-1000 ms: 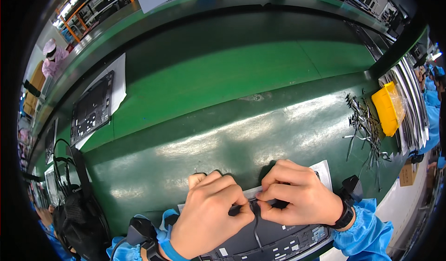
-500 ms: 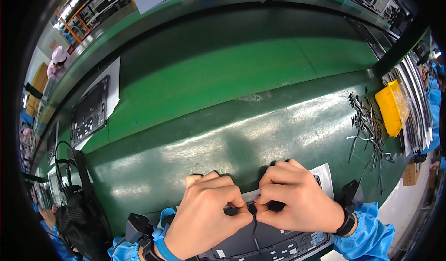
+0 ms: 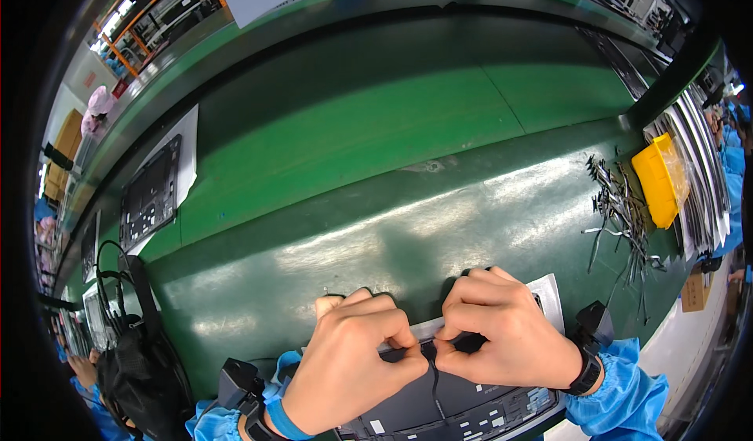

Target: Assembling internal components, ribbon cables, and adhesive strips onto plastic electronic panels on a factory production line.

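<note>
Left hand [image 3: 351, 366] and right hand [image 3: 506, 333], fingers narrow, grip unclear, flank one thin cable [image 3: 435, 386] on one flat panel [image 3: 408, 407] by the glossy tabletop's [image 3: 392, 245] near edge.

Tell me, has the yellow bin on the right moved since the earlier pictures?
No, the yellow bin keeps its place relative to the slanting dark-green post.

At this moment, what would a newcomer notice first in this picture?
First come the left hand and right hand at the lower middle, pinching close together by the upper part of a thin black cable lying over a dark panel. Next comes the bright yellow bin toward the far right of the green bench, with a tangled heap of dark strips just left of it.
</note>
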`<state>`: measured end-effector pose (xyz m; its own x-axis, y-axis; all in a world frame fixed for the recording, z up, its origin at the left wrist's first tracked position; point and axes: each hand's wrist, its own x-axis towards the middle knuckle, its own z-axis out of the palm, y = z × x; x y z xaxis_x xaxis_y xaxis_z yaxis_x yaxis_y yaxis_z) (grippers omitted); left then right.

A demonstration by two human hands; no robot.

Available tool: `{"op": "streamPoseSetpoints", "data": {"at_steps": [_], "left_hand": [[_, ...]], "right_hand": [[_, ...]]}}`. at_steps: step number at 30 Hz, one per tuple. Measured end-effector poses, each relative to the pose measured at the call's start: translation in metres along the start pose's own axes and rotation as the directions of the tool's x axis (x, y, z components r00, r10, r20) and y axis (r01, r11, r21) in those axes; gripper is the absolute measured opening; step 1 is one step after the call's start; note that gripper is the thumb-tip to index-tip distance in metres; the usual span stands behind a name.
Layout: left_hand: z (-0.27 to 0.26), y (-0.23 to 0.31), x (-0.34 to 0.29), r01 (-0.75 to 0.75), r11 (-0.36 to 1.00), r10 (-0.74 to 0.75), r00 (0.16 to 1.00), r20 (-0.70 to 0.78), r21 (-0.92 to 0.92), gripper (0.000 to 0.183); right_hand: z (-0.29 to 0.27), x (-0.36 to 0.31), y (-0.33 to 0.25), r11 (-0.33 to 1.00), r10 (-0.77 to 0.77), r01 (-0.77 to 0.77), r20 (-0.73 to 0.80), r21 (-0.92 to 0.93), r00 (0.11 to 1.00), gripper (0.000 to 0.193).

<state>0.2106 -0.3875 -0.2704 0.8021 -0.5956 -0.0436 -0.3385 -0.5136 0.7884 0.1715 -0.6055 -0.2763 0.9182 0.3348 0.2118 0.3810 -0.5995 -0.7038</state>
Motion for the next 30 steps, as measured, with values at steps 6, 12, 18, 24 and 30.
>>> {"op": "streamPoseSetpoints", "data": {"at_steps": [6,12,18,24,30], "left_hand": [[-0.001,-0.002,0.002,-0.011,0.998,0.012,1.000,0.014,-0.058,0.015],[0.003,-0.003,0.003,-0.034,0.999,0.035,0.999,0.005,-0.023,0.016],[0.006,-0.006,-0.001,-0.077,0.997,0.077,0.996,-0.045,0.017,0.019],[0.006,-0.004,0.000,-0.095,0.995,0.097,0.994,-0.053,0.033,0.019],[0.014,-0.007,-0.003,-0.142,0.985,0.151,0.984,-0.091,0.101,0.020]], "right_hand": [[0.001,0.000,0.006,0.996,-0.014,0.016,-0.031,0.091,0.999,0.019],[0.002,0.000,0.006,1.000,-0.005,0.005,-0.029,0.022,1.000,0.019],[0.005,0.001,0.006,0.999,-0.045,0.044,-0.034,-0.015,0.998,0.021],[0.006,-0.003,0.006,0.992,-0.120,0.118,-0.044,-0.051,0.992,0.020],[0.005,-0.002,0.014,0.990,-0.140,0.141,-0.050,0.016,0.989,0.019]]}}
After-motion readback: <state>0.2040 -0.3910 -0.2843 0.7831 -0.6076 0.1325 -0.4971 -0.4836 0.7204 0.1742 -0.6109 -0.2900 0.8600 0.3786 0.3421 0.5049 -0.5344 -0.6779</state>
